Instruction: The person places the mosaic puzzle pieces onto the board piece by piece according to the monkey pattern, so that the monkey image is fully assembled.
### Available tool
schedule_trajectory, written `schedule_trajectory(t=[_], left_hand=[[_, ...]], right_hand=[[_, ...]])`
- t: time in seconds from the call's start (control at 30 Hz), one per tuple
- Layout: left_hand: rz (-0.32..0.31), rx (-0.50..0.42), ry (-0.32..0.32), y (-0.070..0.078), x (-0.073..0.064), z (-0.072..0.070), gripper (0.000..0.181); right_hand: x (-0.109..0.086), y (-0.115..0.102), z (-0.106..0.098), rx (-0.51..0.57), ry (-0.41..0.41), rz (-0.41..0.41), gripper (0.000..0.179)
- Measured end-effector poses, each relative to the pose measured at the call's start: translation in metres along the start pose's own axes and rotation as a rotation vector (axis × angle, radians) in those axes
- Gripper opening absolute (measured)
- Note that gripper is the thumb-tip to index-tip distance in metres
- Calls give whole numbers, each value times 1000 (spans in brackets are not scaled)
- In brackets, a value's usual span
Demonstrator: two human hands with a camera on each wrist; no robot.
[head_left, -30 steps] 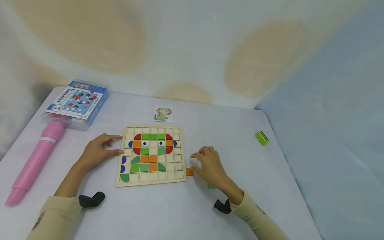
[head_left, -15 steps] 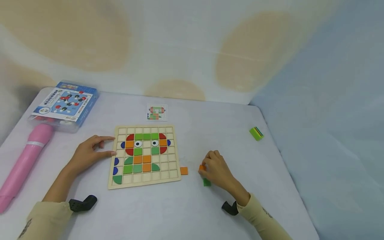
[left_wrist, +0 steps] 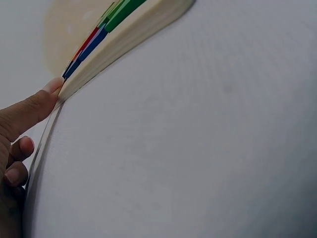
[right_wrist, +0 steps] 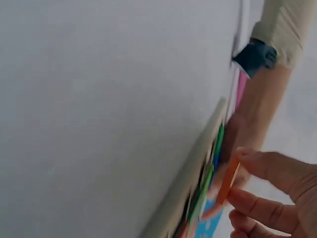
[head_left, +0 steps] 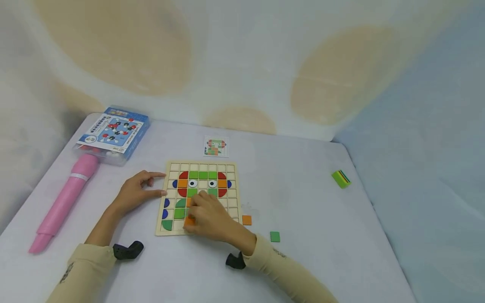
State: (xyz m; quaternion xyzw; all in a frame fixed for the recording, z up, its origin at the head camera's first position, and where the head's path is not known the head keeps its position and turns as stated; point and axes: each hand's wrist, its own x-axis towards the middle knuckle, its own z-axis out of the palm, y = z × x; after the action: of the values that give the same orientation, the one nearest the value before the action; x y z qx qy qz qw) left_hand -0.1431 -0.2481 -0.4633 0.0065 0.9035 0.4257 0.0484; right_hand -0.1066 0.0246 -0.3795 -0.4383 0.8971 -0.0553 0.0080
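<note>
My right hand (head_left: 212, 216) pinches a square orange tile (right_wrist: 229, 178) between thumb and forefinger, over the lower part of a wooden grid board (head_left: 233, 203). In the right wrist view the tile is held on edge, close beside the board. Colored tiles fill many of the board's cells, forming a face with two eye tiles (head_left: 212, 184) and red curved corners; the right hand hides some of the lower ones. At the board's left edge, my left hand (head_left: 136, 189) touches the wood with extended thumb and forefinger. In the left wrist view its thumb tip (left_wrist: 53, 85) rests on the rim.
A loose orange tile (head_left: 246, 220) lies against the board's right edge, with a green tile (head_left: 275, 236) farther right. Behind the board is a pattern card (head_left: 216, 146). A blue-and-white box (head_left: 113, 130) and pink wand-shaped object (head_left: 66, 198) lie left; a tile stack (head_left: 341, 179) sits far right.
My right hand picked up an orange tile from beside the green one and carried it left over the board. The left hand has stayed at the board's edge.
</note>
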Motion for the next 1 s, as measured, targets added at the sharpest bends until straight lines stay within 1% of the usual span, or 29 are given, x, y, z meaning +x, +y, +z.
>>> schedule_trajectory(t=[0.07,0.13,0.2,0.3,0.4,0.5,0.63,0.73,0.8,0.9,1.0], left_hand=[[11,-8,-2,-1,0,5,61],[23,-17,-3,0,0,8,60],[34,-17,0,1,1,9,59],[36,-13,6,4,0,5,59],[36,-7,12,6,-1,0,58],[19,-1,7,3,-2,-3,60],[3,9,-11,5,-1,-4,62],[-10,9,-16,4,-3,-3,63],[-16,9,-18,3,-3,-2,63],[-15,7,-21,2,-3,-2,64],[-10,0,-22,4,-3,-3,64]], right_hand=[[10,-11,8,-25,-34,-16,21],[14,-17,15,-19,-59,3,19],[16,-21,19,9,-69,31,19],[17,-22,21,89,-54,58,21],[18,-21,22,132,-34,51,21],[21,-21,24,135,-28,43,21],[16,-20,19,108,-9,70,27],[3,-13,5,132,-11,121,33],[-13,-1,-9,161,-38,171,36],[-45,26,-26,182,-77,241,35],[-83,54,-37,196,-114,319,32]])
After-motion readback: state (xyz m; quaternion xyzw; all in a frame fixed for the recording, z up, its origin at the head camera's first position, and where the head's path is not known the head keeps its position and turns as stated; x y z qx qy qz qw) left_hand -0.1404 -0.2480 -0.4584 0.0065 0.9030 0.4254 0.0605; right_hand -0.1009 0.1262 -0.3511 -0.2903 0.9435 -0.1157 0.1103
